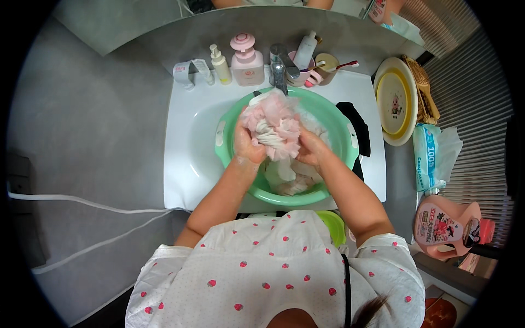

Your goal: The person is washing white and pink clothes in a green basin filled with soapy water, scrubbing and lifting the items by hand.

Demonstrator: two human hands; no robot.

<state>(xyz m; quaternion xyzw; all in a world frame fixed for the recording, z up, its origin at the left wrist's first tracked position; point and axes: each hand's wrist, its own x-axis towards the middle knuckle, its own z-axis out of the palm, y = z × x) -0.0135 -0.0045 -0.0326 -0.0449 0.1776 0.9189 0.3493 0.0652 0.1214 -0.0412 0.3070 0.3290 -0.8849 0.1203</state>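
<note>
A bunched garment [273, 123] of pale pink, sheer ruffled fabric with white gathered cloth lies between my two hands, just below the faucet [278, 68]. My left hand [248, 143] is wrapped round its left side, and my right hand [311, 146] grips the right side. Both hands are over a green plastic basin [261, 195] with white handle inserts, standing in the sink. Wet whitish cloth [298, 183] lies in the basin below and to the right of the garment. My fingertips are partly hidden by the fabric.
Behind the basin stand a pink pump bottle [249, 65], a cream pump bottle [220, 65] and cups holding toothbrushes [344, 65]. Black cloth [356, 127] hangs by the basin's right rim on the white sink [186, 142]. Rightward are a tissue pack [429, 156] and pink jug [443, 227].
</note>
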